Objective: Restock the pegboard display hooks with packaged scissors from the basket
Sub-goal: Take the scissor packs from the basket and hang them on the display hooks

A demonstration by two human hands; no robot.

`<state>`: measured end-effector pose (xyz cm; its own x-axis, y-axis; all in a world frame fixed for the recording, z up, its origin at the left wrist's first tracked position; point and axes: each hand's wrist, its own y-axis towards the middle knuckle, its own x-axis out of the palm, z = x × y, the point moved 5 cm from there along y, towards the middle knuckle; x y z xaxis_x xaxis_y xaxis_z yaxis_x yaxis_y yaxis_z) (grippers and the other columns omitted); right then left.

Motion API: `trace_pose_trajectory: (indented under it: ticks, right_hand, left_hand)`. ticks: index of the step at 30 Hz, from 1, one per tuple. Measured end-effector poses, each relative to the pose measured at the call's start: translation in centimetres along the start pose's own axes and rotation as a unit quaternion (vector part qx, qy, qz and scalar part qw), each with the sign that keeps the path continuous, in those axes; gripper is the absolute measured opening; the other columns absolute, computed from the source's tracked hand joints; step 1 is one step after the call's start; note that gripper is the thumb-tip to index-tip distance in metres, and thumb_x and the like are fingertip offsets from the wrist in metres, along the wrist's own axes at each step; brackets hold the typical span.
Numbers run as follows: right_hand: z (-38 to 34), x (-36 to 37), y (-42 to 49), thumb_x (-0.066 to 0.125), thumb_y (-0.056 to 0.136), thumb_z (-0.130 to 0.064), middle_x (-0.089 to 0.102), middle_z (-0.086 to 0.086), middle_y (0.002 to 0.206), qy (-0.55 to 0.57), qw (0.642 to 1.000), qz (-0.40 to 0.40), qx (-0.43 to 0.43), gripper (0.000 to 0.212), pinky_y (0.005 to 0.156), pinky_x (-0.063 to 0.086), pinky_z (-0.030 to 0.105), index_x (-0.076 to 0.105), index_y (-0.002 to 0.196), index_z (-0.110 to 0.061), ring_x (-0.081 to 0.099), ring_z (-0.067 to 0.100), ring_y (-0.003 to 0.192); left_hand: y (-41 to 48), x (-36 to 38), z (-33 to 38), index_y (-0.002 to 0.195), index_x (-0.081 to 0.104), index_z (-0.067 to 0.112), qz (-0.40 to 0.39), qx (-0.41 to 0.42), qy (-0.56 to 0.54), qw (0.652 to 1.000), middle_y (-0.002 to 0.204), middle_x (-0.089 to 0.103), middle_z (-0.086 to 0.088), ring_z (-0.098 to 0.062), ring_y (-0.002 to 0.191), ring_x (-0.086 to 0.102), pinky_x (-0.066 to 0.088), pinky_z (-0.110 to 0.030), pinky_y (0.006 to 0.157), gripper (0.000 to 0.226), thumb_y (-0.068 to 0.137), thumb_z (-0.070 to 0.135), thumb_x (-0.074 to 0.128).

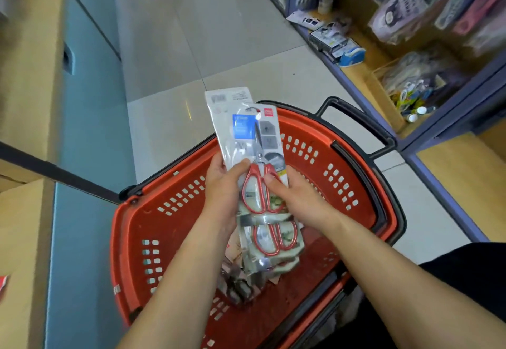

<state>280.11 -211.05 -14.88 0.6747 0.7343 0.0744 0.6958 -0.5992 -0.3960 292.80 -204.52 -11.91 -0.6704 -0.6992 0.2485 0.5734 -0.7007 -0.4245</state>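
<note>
Two packs of scissors (247,129), red-handled, fanned one behind the other and held tilted above the red basket (131,225).

Head view:
- The left hand (221,184) grips the packs' left edge, thumb across the front, fingers behind.
- The right hand (297,195) pinches the lower right edge, thumb on a red handle.
- A heap of further packs (273,242) lies in the basket, just below the hands.
- The basket's black handle (356,120) is on the far side.
- A shelf (361,77) at right holds a blue tape dispenser (351,57).
- Tiled floor (232,34).
</note>
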Motion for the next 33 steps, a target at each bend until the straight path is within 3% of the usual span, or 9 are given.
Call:
trace_pose_trajectory:
  ticks: [2, 6, 10, 13, 16, 18, 22, 26, 33]
  right_hand:
    - [-0.3, -0.7, -0.3, 0.067, 0.098, -0.032, 0.074, 0.005, 0.122, 0.073, 0.997, 0.018, -0.008, 0.038, 0.103, 0.053, 0.054, 0.060, 0.133, -0.021, 0.072, 0.026, 0.112]
    - [-0.7, -1.6, -0.9, 0.075, 0.088, -0.025, 0.074, 0.014, 0.121, 0.147, 0.989, 0.026, -0.020, 0.047, 0.103, 0.052, 0.058, 0.062, 0.132, -0.015, 0.071, 0.036, 0.112]
    - [-0.7, -2.4, -1.6, 0.067, 0.096, -0.015, 0.075, 0.017, 0.117, 0.154, 0.987, 0.030, -0.018, 0.034, 0.093, 0.059, 0.049, 0.062, 0.130, -0.011, 0.074, 0.035, 0.104]
    - [-0.9, -3.0, -2.0, 0.069, 0.090, -0.018, 0.076, 0.016, 0.114, 0.149, 0.989, 0.016, -0.012, 0.039, 0.092, 0.060, 0.046, 0.063, 0.127, -0.010, 0.075, 0.032, 0.102]
    - [-1.1, -3.0, -2.3, 0.070, 0.085, -0.017, 0.075, 0.017, 0.115, 0.171, 0.985, -0.003, -0.015, 0.043, 0.088, 0.062, 0.042, 0.063, 0.127, -0.008, 0.075, 0.029, 0.100]
    - [-1.1, -3.1, -2.3, 0.071, 0.085, -0.017, 0.075, 0.019, 0.115, 0.194, 0.981, -0.006, -0.006, 0.045, 0.087, 0.062, 0.043, 0.063, 0.128, -0.009, 0.075, 0.031, 0.097]
    - [-1.3, -4.2, -2.5, 0.070, 0.085, -0.018, 0.075, 0.019, 0.112, 0.209, 0.978, -0.003, 0.007, 0.043, 0.082, 0.064, 0.043, 0.064, 0.127, -0.009, 0.076, 0.030, 0.092]
    - [-1.4, -4.7, -2.7, 0.071, 0.084, -0.018, 0.076, 0.020, 0.110, 0.192, 0.981, 0.005, 0.009, 0.045, 0.079, 0.064, 0.042, 0.063, 0.126, -0.005, 0.076, 0.029, 0.090]
    - [-1.4, -5.2, -3.0, 0.074, 0.084, -0.021, 0.072, 0.026, 0.116, 0.169, 0.985, -0.022, 0.001, 0.044, 0.091, 0.057, 0.050, 0.065, 0.124, -0.005, 0.074, 0.037, 0.099]
  left_hand:
    - [-0.1, 1.0, 0.1, 0.134, 0.058, 0.015, -0.018, -0.002, 0.019, 1.000, 0.118, 0.076, -0.010, -0.033, 0.106, 0.074, 0.060, -0.052, 0.093, 0.036, 0.100, 0.005, 0.059]
    - [-0.2, 1.7, 0.4, 0.133, 0.059, 0.021, -0.059, 0.006, 0.099, 0.993, 0.118, 0.076, -0.004, -0.027, 0.104, 0.075, 0.062, -0.046, 0.088, 0.031, 0.103, 0.016, 0.059]
    - [0.2, 1.0, 0.7, 0.124, 0.067, 0.019, -0.078, 0.029, 0.165, 0.983, 0.114, 0.078, -0.002, -0.027, 0.102, 0.076, 0.061, -0.047, 0.090, 0.024, 0.102, 0.028, 0.061]
    - [0.1, 0.9, 0.7, 0.111, 0.077, 0.023, -0.067, -0.002, 0.109, 0.992, 0.113, 0.074, -0.006, -0.031, 0.098, 0.067, 0.049, -0.046, 0.089, 0.043, 0.105, 0.053, 0.047]
    - [0.3, 0.6, 1.6, 0.100, 0.071, 0.019, -0.011, 0.040, 0.077, 0.996, 0.086, 0.077, 0.004, -0.010, 0.068, 0.068, 0.052, -0.024, 0.060, 0.034, 0.108, 0.040, 0.046]
    - [0.3, 0.3, 2.3, 0.096, 0.063, 0.015, 0.013, 0.083, 0.095, 0.992, 0.080, 0.076, 0.006, -0.006, 0.062, 0.068, 0.048, -0.018, 0.049, 0.025, 0.109, 0.030, 0.048]
    - [0.7, -0.5, 3.0, 0.097, 0.063, 0.010, 0.054, 0.103, 0.092, 0.989, 0.092, 0.080, -0.002, -0.015, 0.076, 0.076, 0.055, -0.025, 0.057, 0.022, 0.108, 0.026, 0.052]
    - [1.0, -1.0, 3.7, 0.086, 0.060, 0.012, 0.097, 0.117, 0.083, 0.985, 0.081, 0.079, 0.000, -0.014, 0.071, 0.076, 0.056, -0.024, 0.054, 0.022, 0.106, 0.021, 0.055]
    - [2.2, -2.4, 6.0, 0.086, 0.061, 0.016, 0.153, 0.144, 0.051, 0.976, 0.080, 0.078, 0.001, -0.015, 0.072, 0.075, 0.061, -0.035, 0.066, 0.021, 0.105, 0.022, 0.057]
